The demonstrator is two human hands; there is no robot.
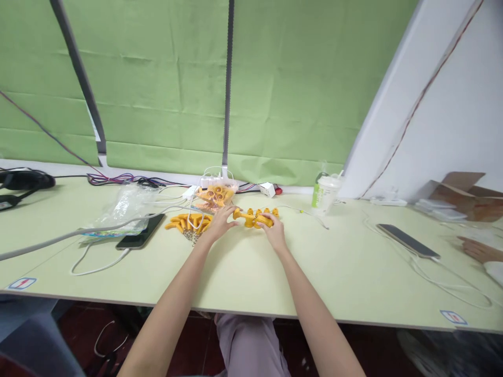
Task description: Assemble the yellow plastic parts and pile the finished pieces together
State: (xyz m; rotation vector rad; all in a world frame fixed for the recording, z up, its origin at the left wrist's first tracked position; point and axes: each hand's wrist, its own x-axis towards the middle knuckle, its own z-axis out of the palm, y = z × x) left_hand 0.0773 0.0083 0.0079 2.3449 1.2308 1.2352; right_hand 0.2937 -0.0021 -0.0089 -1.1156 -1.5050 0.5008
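Over the table, my right hand pinches a yellow plastic piece near my left hand, whose grip I can't tell. Behind, a clear bag holds more yellow bits.

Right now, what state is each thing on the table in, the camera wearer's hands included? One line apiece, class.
Left hand: fingertips at yellow pieces; grip unclear
Right hand: fingers on yellow pieces; grip unclear
Chained yellow pieces: heaped
Plastic bag: crumpled
Left phone: cable attached, partly covered
Right phone: screen dark, cable attached
Cup: upright, lidded
Cardboard box: flaps open
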